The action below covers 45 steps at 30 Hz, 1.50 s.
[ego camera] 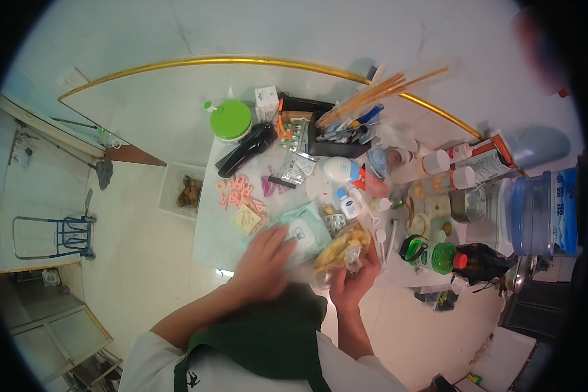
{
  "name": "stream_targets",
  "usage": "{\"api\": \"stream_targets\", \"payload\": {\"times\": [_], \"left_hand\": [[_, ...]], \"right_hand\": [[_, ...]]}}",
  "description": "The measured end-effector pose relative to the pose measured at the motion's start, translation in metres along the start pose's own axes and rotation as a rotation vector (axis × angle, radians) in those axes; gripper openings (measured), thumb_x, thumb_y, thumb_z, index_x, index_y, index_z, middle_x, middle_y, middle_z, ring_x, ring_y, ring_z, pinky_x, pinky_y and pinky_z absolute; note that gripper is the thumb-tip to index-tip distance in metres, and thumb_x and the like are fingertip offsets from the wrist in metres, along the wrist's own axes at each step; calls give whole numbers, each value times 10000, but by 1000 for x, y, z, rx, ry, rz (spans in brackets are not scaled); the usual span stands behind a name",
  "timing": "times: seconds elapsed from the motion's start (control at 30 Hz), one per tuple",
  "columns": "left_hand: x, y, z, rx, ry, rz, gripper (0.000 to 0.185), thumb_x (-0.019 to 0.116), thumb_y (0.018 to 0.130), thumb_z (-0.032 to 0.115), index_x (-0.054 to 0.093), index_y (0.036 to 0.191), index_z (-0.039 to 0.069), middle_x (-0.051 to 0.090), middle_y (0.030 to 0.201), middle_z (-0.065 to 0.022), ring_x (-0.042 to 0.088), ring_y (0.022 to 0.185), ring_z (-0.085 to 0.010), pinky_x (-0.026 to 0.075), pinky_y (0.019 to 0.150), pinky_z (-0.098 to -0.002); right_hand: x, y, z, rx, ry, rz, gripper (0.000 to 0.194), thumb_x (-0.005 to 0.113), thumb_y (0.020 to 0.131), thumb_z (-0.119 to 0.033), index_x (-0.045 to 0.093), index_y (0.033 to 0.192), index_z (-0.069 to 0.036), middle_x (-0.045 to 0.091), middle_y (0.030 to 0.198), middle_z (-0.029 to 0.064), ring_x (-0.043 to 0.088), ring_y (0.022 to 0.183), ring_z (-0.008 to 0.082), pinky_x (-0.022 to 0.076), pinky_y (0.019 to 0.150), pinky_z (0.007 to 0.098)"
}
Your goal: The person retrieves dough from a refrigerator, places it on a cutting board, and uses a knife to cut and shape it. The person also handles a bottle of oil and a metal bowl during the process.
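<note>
My left hand (pixel 264 262) lies with its fingers over the lower left part of a pale green wet-wipes pack (pixel 309 230); whether it grips the pack cannot be told. My right hand (pixel 355 281) holds the lower right side of a clear plastic bag with yellowish dried pieces (pixel 340 250), beside the pack. Pink plastic clips (pixel 236 191) and a cream square block (pixel 246 219) lie up and left of my left hand. Above the bag are a blister pack (pixel 335 223) and a small white bottle with a blue cap (pixel 349 205). White spoons (pixel 380 237) lie right of the bag.
A green-lidded tub (pixel 231 120), a black hair clipper (pixel 247 149) and a black box of tools and sticks (pixel 340 147) stand along the back. Jars, a green bottle (pixel 443 258) and a large blue water jug (pixel 531 215) crowd the right. A white bin (pixel 166 191) stands left of the table.
</note>
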State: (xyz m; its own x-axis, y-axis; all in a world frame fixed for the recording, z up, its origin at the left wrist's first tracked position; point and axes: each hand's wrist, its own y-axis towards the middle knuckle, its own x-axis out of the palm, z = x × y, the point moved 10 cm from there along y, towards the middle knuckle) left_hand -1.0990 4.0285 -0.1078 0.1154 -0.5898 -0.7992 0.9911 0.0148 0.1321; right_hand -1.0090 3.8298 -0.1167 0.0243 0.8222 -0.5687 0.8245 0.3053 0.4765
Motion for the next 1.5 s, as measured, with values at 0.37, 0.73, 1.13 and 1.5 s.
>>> {"api": "stream_targets", "payload": {"times": [0.37, 0.73, 1.13, 1.5], "left_hand": [[-14, 10, 2, -15, 5, 126, 610, 843, 692, 109, 612, 1252, 36, 561, 1365, -214, 561, 1244, -425, 475, 1034, -532], [-82, -110, -37, -74, 56, 535, 412, 761, 771, 18, 627, 1161, -1, 661, 1190, -207, 649, 1049, -388, 544, 896, -453], [-43, -477, -133, -735, -12, 431, 380, 733, 883, 251, 687, 1204, 53, 700, 1162, -176, 674, 1058, -387, 543, 947, -481], [-44, -778, -175, -1076, -296, 427, 496, 635, 956, 426, 617, 1306, 75, 683, 1166, -189, 650, 1097, -395, 531, 926, -507]], "right_hand": [[0, -1, 7, 61, -148, -23, 448, 720, 758, -164, 573, 1161, -33, 572, 1261, 263, 548, 1122, 443, 449, 976, 510], [-3, 1, -10, 0, -196, -65, 643, 744, 799, -124, 478, 1361, 42, 508, 1384, 282, 522, 1206, 484, 438, 1034, 522], [-86, -65, -144, 7, -69, 301, 583, 691, 964, -99, 463, 1490, 11, 563, 1429, 167, 542, 1293, 284, 489, 1089, 409], [331, -378, -444, -567, 87, -1021, 566, 770, 782, -160, 561, 1280, 10, 563, 1272, 241, 541, 1220, 431, 453, 989, 516]]}}
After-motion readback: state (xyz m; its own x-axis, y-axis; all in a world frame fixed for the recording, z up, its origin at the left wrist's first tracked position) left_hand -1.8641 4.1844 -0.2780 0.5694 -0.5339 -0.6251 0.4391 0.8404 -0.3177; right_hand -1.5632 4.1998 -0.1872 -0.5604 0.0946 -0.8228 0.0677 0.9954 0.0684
